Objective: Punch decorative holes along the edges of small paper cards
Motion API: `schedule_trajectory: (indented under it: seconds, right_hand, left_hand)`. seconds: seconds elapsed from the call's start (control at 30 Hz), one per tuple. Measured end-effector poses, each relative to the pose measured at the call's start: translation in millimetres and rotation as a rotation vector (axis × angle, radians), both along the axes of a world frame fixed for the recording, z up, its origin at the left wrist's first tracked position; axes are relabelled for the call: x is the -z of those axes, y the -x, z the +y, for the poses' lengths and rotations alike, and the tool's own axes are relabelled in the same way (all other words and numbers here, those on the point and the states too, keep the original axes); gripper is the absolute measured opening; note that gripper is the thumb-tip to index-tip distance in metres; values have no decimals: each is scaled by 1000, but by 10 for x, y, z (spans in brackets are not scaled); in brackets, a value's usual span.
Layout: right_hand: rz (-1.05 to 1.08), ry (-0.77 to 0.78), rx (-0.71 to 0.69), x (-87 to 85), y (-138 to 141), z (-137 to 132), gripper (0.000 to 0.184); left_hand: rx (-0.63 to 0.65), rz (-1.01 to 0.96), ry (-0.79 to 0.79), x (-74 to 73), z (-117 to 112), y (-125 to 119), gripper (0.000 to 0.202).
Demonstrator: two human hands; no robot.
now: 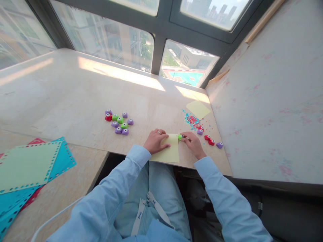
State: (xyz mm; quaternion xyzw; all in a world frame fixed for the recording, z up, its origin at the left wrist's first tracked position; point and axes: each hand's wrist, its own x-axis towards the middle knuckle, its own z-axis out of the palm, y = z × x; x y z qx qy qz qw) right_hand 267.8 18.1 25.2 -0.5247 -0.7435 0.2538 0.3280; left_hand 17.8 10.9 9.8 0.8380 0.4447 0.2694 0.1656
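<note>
A pale yellow sheet of paper [166, 153] lies at the front edge of the ledge. My left hand [155, 141] rests flat on its left part, fingers spread. At the sheet's upper right corner, my right hand [193, 144] grips a small green craft punch [180, 136] between thumb and fingers. The punch meets the paper's edge; whether its jaws are pressed cannot be seen. Close to the right hand are a purple punch [200, 132], red punches [211, 142] and another purple punch [219, 145].
Several purple, green and red punches [120, 120] stand grouped to the left. Red and blue paper bits [193, 121] are heaped near another yellow sheet [198, 109]. Sheets with punched edges, one pale green [30, 164] and several blue [63, 161], lie far left. A wall [267, 101] bounds the right.
</note>
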Motion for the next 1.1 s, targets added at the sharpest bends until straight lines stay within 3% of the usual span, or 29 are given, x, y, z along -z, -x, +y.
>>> schedule_trajectory:
  seconds: [0.53,1.1]
  right_hand:
    - [-35,21,-23,11,28,83,22]
    - [-166,-14,-100,-87,38,121,24]
  left_hand:
    - [-3,37,-3,-19,-36,2,41]
    - [-1,-77,34,-44,-25,11,40]
